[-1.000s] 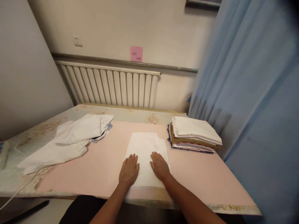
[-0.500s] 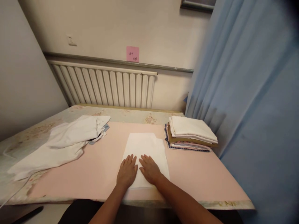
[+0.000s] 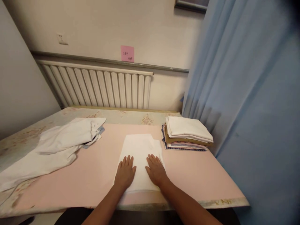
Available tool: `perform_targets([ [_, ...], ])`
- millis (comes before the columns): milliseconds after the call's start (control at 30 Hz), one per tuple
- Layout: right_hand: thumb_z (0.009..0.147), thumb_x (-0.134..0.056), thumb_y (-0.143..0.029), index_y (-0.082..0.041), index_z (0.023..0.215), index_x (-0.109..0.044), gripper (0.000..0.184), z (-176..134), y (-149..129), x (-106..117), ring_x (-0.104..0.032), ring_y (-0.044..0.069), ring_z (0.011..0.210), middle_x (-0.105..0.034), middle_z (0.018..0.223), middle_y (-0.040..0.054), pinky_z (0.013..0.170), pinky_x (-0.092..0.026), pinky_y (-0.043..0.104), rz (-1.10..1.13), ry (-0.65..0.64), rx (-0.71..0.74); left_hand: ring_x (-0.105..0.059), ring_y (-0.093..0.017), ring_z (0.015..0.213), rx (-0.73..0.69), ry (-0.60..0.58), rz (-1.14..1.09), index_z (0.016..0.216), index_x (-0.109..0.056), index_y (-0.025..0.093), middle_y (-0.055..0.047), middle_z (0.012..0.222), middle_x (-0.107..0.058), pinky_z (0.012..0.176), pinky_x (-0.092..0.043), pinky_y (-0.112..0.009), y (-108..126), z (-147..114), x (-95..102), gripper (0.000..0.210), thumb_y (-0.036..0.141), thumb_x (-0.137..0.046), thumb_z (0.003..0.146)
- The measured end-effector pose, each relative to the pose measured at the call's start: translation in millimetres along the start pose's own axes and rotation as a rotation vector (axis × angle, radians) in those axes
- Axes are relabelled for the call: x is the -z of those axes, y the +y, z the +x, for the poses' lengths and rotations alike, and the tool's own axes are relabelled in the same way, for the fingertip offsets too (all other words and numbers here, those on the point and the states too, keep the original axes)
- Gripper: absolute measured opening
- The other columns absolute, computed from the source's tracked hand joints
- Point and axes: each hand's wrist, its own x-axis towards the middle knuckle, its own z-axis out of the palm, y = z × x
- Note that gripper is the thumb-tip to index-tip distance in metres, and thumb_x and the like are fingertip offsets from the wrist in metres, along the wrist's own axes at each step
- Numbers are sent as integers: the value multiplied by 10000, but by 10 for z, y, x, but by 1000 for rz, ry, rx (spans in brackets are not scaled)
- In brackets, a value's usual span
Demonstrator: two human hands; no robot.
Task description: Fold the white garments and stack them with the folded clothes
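Observation:
A folded white garment (image 3: pixel 139 147) lies flat before me on the pink cloth (image 3: pixel 93 175) that covers part of the table. My left hand (image 3: pixel 125 172) rests palm down on its left side, fingers stretched out. On its right side lies my right hand (image 3: pixel 156 170), also flat with the fingers spread. Bare white fabric shows between the two hands. What kind of garment it is, I cannot tell.
Loose white clothes (image 3: pixel 61 140) with some grey-blue fabric lie heaped at the left. A stack of folded clothes (image 3: pixel 189 129) stands at the right, beside a blue curtain (image 3: pixel 234 87). Behind the table is a radiator (image 3: pixel 100 86) on the wall.
My hands have moved apart over the white garment, the right one toward its right edge. The whole view has shifted a little, so the surroundings sit further left.

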Motion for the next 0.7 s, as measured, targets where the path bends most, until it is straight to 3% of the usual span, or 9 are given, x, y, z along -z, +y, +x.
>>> perform_targets([
  [133,956,-436,-335,-155,1375,-456,457,0,14,-1,-314,247,1385,-426,1455,106,1139,-256,465,6,19,0,-302,-278,1395,-29,-1,18,1430,-373,106,-126,1496,-372,1118,-269,-469,93,147,-51,575,398,-332,937],
  [333,953,-438,-333,-164,1371,-458,451,11,19,19,-319,242,1382,-434,1450,102,1141,-250,466,22,10,-10,-281,-286,1404,-149,70,4,1413,-414,156,-102,1503,-366,1113,-274,-481,217,336,-95,540,404,-332,940],
  [700,951,-441,-323,-178,1377,-453,450,10,27,-2,-315,246,1384,-427,1455,94,1138,-250,473,40,24,-13,-293,-286,1399,-89,79,-28,1405,-426,152,-113,1477,-411,1103,-286,-483,270,408,-118,536,398,-334,937],
])
